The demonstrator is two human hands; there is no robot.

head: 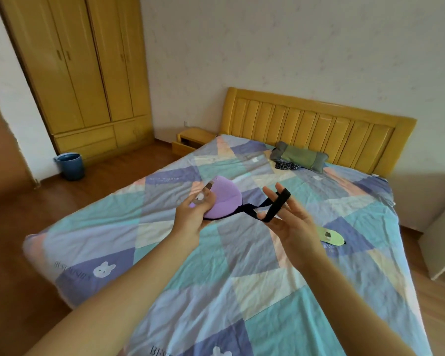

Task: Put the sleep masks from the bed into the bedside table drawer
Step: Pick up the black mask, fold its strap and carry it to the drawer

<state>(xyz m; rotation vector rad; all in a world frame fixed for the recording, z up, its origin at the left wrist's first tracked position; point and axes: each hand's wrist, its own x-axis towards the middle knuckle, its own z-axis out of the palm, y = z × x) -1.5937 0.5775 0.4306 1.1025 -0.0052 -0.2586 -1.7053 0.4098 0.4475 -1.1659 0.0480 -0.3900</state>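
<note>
Our left hand (194, 214) grips the purple sleep mask (222, 199); its black strap (275, 208) loops over our spread right hand (284, 217).

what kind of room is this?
A bedroom, most likely in a home: a bed with a patchwork quilt and wooden headboard, a wardrobe in the corner, and a bedside table with its drawer open.
</note>
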